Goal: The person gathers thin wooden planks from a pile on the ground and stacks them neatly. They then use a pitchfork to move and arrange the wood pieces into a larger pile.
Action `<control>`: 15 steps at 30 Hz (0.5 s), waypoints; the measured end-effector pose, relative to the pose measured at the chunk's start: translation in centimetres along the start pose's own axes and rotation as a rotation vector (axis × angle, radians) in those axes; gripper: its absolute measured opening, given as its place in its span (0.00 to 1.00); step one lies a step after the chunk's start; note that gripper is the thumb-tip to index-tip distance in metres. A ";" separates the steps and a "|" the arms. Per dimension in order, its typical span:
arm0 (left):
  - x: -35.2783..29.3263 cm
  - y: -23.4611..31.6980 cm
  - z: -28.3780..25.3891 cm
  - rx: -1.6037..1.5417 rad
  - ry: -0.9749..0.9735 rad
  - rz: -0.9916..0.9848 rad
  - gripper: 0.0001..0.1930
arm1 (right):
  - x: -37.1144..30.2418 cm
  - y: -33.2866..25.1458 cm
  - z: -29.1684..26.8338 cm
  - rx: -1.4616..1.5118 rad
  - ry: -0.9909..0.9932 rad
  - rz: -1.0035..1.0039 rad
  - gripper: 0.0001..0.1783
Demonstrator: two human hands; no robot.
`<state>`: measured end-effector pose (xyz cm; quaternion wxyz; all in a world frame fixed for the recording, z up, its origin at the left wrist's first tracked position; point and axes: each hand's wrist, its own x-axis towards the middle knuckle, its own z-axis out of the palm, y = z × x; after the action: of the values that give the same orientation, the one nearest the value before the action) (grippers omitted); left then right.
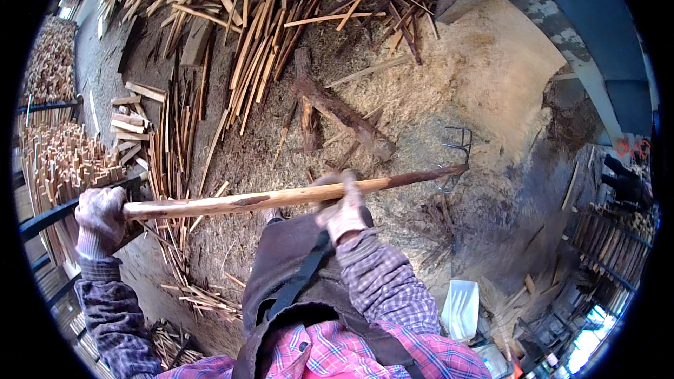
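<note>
A rake-like fork with a long wooden handle lies across in front of me, nearly level. Its curved metal tines are at the right end, over sawdust-strewn ground. My left hand, in a pale, dirty glove, is closed around the handle's left end. Farther along, past the middle of the handle, my right hand, also gloved, wraps around it. Beyond the handle, rough bark-covered logs lie on the ground, just left of the tines.
Long thin wood strips are heaped at the far side and run down the left. Bundled sticks stand in metal racks at the left edge. Sawdust spreads below a blue metal structure. A white container sits at lower right.
</note>
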<state>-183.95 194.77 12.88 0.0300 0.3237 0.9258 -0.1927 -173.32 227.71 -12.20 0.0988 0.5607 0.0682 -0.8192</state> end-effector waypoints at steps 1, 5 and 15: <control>-0.1 -0.1 -0.7 0.019 -0.074 -0.025 0.08 | 0.1 -0.9 -0.1 0.053 0.006 -0.160 0.18; 0.4 1.0 0.5 -0.038 -0.063 -0.014 0.10 | 5.9 -5.5 -5.1 0.136 0.147 -0.328 0.13; -17.4 -5.8 11.0 -0.243 0.181 -0.147 0.05 | 13.6 7.7 -9.9 -0.242 -0.022 -0.199 0.10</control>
<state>-174.55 176.26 7.83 -0.0289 0.2650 0.9624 -0.0513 -167.30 221.25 -28.43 0.0846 0.5260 0.2205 -0.8170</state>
